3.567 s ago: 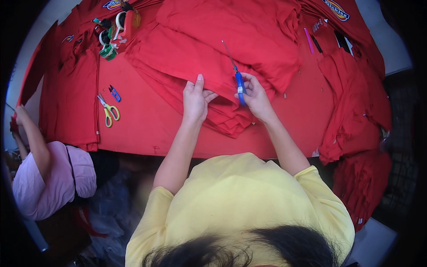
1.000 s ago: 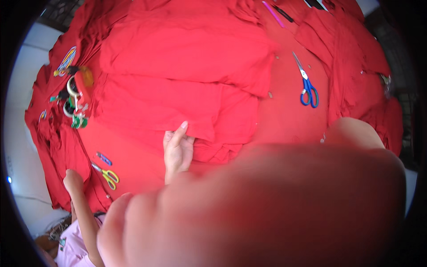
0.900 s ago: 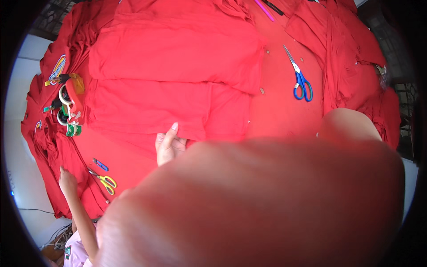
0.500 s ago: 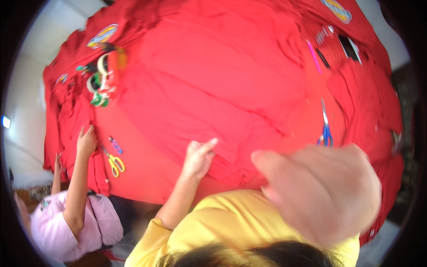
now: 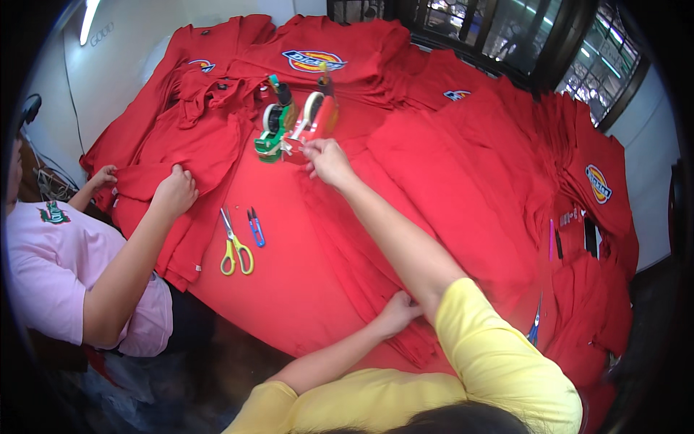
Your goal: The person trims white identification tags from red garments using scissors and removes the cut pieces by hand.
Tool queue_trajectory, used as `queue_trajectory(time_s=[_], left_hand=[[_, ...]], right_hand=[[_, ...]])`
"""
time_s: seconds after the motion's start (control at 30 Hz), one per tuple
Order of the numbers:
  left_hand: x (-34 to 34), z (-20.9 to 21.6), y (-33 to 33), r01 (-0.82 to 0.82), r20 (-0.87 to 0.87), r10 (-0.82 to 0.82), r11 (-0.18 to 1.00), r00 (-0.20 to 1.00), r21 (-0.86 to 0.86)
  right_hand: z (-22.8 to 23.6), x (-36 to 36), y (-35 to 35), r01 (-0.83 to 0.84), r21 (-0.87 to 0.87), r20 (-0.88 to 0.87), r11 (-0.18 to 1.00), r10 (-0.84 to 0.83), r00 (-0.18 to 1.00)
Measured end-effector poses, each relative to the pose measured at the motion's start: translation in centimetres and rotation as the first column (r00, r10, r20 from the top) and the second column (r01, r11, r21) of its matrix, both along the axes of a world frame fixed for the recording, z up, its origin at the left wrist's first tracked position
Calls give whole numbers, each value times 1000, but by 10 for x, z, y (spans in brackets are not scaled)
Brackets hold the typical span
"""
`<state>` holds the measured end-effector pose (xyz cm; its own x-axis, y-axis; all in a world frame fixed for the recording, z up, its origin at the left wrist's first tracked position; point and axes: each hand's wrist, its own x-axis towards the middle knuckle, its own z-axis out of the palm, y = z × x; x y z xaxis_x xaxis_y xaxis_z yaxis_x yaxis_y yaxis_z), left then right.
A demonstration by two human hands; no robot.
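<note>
My right hand [image 5: 327,163] reaches far forward across the table, thumb and fingers pinched at the front end of a red tape dispenser [image 5: 313,129]. What is between the fingertips is too small to make out. A green tape dispenser [image 5: 268,148] stands just left of the red one. Low in the middle, my left hand [image 5: 396,315] rests over a red shirt [image 5: 441,181] spread in loose folds. Its fingers are curled together, the tips partly hidden beside my right arm, so what they hold does not show.
Yellow scissors [image 5: 237,254] and blue thread snips [image 5: 256,228] lie left of centre. Blue-handled scissors [image 5: 533,333], a pink pen [image 5: 551,240] and a dark pen lie at right. Stacked red shirts [image 5: 311,61] line the far edge. At left a co-worker's hands [image 5: 176,192] hold red cloth.
My right hand has moved from near right to the tape dispensers at far left. My left hand stays low over the shirt. The view has tilted up and turned, showing the wall and window.
</note>
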<state>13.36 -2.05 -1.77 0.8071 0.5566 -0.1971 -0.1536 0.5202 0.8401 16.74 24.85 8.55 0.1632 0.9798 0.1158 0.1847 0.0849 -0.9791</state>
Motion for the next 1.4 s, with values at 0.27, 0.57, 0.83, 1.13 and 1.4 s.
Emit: queue_trajectory(time_s=[0.27,0.57,0.83,1.13,1.4], left_hand=[[3,5,-5,-50,126,25,979,992,198],[-9,10,-7,-29,169,-6,979,986,201],[-17,11,-7,-67,175,33,978,984,196],[14,-5,-7,-296,213,315,948,925,-115],[-21,49,1,113,194,-20,869,981,-482]], right_hand=[[-42,-16,93,547,-176,-96,818,-568,818],[-49,-57,90,748,-58,-165,661,-745,646],[-54,-71,85,794,22,58,608,-793,606],[-16,9,9,292,1,594,956,-236,770],[35,125,-335,421,-101,519,902,-313,796]])
